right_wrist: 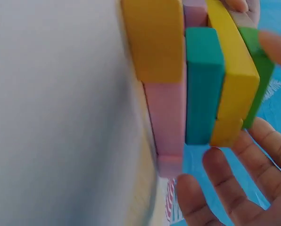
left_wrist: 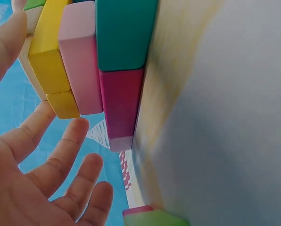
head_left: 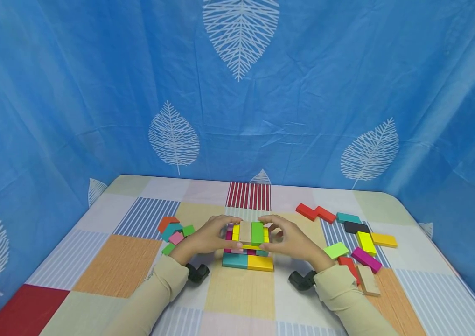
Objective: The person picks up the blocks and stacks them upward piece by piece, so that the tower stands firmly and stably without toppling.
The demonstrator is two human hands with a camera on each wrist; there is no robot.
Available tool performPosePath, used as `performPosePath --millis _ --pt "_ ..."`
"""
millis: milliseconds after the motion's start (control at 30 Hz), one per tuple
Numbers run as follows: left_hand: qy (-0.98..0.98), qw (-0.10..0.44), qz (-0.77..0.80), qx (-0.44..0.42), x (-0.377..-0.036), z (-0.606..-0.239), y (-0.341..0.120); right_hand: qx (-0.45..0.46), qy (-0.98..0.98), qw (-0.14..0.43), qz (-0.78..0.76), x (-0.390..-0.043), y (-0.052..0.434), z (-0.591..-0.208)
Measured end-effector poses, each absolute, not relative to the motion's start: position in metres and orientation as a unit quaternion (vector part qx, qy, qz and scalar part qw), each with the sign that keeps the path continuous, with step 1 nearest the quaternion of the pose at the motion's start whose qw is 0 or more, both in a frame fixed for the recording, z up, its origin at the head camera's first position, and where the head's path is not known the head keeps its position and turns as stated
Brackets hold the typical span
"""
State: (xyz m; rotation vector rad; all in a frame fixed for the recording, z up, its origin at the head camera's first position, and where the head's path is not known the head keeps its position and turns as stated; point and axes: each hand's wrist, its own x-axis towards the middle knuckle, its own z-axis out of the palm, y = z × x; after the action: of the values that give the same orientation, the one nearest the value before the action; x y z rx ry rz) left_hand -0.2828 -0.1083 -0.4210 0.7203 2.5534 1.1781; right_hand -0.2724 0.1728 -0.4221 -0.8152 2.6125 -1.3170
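A stack of coloured wooden blocks stands in the middle of the table, with a teal block (head_left: 234, 261) and an orange-yellow block (head_left: 260, 263) at its base. On its top layer a plain wooden block (head_left: 245, 232) and a green block (head_left: 257, 233) lie side by side. My left hand (head_left: 210, 238) pinches the plain block between thumb and index finger, one at each end. My right hand (head_left: 291, 237) grips the green block the same way. Yellow blocks (left_wrist: 51, 52) lie directly under them. Pink (left_wrist: 79, 61) and teal (right_wrist: 204, 89) blocks show lower down. The other fingers are spread beside the stack.
Left of the stack is a small group of loose blocks, including an orange one (head_left: 168, 223) and a pink one (head_left: 176, 238). Several more lie at the right, among them a black block (head_left: 357, 227) and a magenta block (head_left: 366, 260). A blue curtain (head_left: 262, 116) hangs behind the table.
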Motion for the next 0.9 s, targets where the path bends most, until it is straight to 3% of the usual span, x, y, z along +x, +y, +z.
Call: performPosePath --millis 133,500,900 --pt "0.876 0.122 0.4 0.24 -0.283 -0.421 -0.109 -0.258 0.849 0.045 -0.459 -0.279 0.185 -0.418" --pt "0.881 0.124 0.401 0.219 -0.281 -0.423 -0.108 -0.101 0.868 -0.036 -0.485 -0.293 0.254 -0.411" --pt "0.874 0.121 0.41 0.231 -0.281 -0.419 -0.108 0.015 0.925 0.033 -0.377 -0.319 0.274 -0.417"
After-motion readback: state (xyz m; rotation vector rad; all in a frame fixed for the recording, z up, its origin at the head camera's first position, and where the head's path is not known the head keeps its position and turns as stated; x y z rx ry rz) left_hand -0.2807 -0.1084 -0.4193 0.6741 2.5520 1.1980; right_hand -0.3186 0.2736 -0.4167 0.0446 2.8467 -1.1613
